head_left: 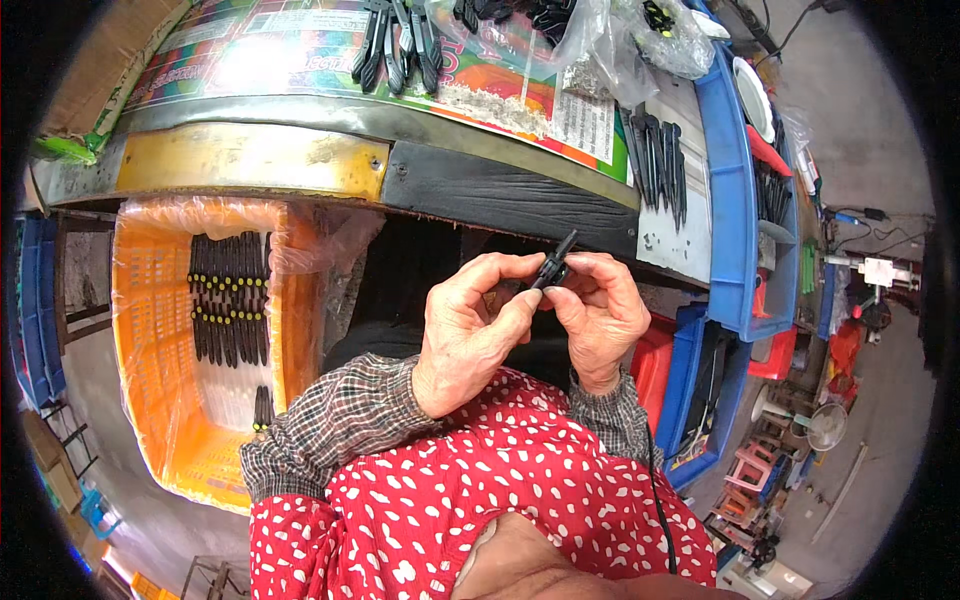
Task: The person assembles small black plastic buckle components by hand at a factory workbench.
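Head view, only view. Both hands are up in front of the chest, below the workbench edge, pinched together on one small black clip.

Left hand: fingers curled, thumb and forefinger closed on the lower end of the black clip. Right hand: fingers curled in, thumb and fingertips gripping the same part from the other side. The two hands touch at the fingertips.

Black clip: slim, long axis tilted, running lower-left to upper-right. Upper tip sticks out above the fingers and points toward the workbench edge; lower end is buried between the fingertips, so its shape there can't be made out.

Surroundings:
- Orange crate at the person's left, lined with clear plastic, holds rows of black parts with yellow ends.
- Pliers lie on the printed sheet on the bench top, well away from the hands.
- Row of black spikes on the bench to the right, beside a blue bin.
- Clear bags of small parts at the top.
- Red bin just right of the right wrist.
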Available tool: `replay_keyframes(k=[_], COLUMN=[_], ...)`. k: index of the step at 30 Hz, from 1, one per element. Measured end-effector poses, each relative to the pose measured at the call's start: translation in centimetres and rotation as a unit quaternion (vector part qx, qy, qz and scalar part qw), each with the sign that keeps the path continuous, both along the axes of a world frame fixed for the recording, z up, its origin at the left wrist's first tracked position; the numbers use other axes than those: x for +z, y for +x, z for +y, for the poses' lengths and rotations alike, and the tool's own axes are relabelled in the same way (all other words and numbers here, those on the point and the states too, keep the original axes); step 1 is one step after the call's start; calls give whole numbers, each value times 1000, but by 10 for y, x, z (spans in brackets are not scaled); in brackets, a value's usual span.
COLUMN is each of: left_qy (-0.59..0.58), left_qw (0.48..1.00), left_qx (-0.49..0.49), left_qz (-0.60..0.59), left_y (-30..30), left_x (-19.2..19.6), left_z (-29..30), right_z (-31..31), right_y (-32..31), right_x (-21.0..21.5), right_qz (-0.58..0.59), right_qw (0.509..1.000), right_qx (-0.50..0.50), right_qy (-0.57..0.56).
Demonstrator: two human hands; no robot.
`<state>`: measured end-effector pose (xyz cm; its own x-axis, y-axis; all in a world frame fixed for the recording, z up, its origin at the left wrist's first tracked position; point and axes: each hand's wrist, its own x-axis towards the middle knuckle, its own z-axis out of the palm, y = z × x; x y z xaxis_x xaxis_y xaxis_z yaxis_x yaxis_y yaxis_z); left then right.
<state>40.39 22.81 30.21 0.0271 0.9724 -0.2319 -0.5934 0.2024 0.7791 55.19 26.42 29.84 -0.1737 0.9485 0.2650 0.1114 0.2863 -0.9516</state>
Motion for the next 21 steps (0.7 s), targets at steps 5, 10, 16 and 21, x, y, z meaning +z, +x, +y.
replay_keyframes(k=[5,10,16,21], left_qy=[18,21,41,64], left_qw=[1000,999,998,995], left_qx=[10,19,21,24], left_qz=[19,19,40,77], left_y=[1,1,0,-1], left_x=[-2,-3,-3,-4], left_z=[-1,-4,-4,-4], right_z=[-1,-2,-3,-3], right_y=[-1,-1,-2,-3], right_x=[-1,-1,-1,1], right_qz=[-9,-14,-14,-30], right_qw=[1000,999,999,998], right_qx=[-8,-7,-3,-6], right_qy=[25,38,49,51])
